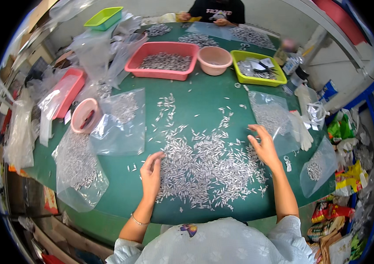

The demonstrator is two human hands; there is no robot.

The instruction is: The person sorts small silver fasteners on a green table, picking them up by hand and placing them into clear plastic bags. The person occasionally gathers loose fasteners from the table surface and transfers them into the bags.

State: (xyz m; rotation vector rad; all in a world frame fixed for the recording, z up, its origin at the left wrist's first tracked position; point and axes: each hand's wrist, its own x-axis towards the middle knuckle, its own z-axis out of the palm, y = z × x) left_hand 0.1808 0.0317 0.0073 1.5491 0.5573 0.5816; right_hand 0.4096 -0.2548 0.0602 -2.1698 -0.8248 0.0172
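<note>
Many small silvery, slender metal pieces (pixel 209 171) lie spread in a loose pile on the green tabletop in front of me. My left hand (pixel 152 174) rests at the pile's left edge, its fingers loosely bent and touching or close to the outermost pieces. Nothing shows in its grasp, though part of the fingertips is hidden. On the pile's upper right side is my right hand (pixel 264 147), thumb and fingers apart, with nothing visible between them. A thinner trail of the same pieces runs up the table beyond the pile.
Clear bags of small pieces lie left (pixel 79 167) and right (pixel 272 116). Along the far side stand a red tray (pixel 127 70), a pink bowl (pixel 214 68) and a yellow-green tray (pixel 279 81). A white glove (pixel 302 132) lies right. Another person (pixel 217 9) sits opposite.
</note>
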